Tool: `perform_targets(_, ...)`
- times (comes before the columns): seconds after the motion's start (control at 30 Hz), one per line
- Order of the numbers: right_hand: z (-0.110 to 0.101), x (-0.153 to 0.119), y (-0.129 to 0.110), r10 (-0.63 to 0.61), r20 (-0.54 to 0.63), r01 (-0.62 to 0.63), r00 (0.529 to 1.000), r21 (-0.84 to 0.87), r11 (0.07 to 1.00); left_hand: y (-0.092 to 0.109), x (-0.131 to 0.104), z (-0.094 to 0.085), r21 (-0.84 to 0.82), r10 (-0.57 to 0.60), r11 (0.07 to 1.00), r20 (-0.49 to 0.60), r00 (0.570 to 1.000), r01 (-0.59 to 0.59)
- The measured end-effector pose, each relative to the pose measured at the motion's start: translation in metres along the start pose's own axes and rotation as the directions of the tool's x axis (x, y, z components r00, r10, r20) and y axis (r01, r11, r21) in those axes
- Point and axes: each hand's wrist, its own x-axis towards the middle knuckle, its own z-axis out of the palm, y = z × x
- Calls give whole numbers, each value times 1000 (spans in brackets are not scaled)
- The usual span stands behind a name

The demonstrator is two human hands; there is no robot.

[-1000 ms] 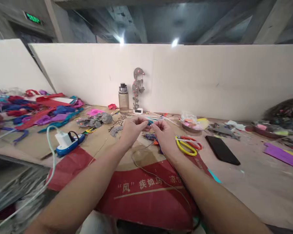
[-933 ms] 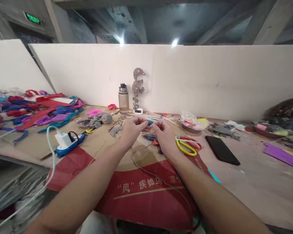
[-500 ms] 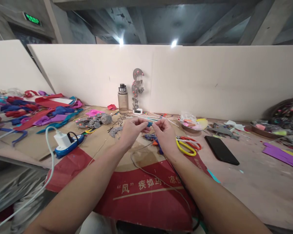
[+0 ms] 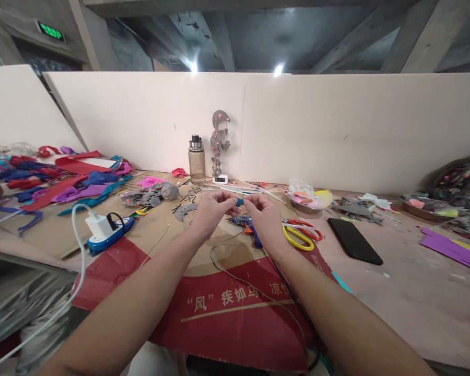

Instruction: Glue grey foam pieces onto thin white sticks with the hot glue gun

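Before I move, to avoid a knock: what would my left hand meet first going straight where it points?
Probably your right hand, just past the small blue piece at your left hand; depth is unclear.

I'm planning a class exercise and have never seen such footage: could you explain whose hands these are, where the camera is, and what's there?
There is no machine: these are one person's bare hands, seen by a camera worn on that person's head, looking forward and down. The left hand pinches a small teal-blue piece; the right hand's fingertips meet it, though whether they grip it is too small to tell. Below lies a flat brown-and-red cardboard sheet on a pinkish table. To the right are scissors with yellow and red handles and a flat black phone; behind stands a translucent grey-brown bottle.
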Motion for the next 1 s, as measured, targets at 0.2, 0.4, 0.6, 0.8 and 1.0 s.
perform_targets(0.2,0,-1,-1,5,2,-5,1000,-4,1000,-1,1,-1,-56,-29,998,59,998,33)
perform_targets(0.4,-1,0,1,13,7,-13,1000,15,1000,-2,2,-1,-158,-91,981,139,986,112)
perform_targets(0.6,-4,1,2,21,10,-21,1000,26,999,1,2,0,-154,-87,981,180,980,116)
perform_targets(0.8,-3,-2,3,1,38,-2,999,5,1000,-3,3,-1,-81,-86,992,165,983,100)
perform_targets(1.0,-3,-4,2,3,58,-3,998,-7,1000,-2,3,-2,-23,-62,998,167,984,67)
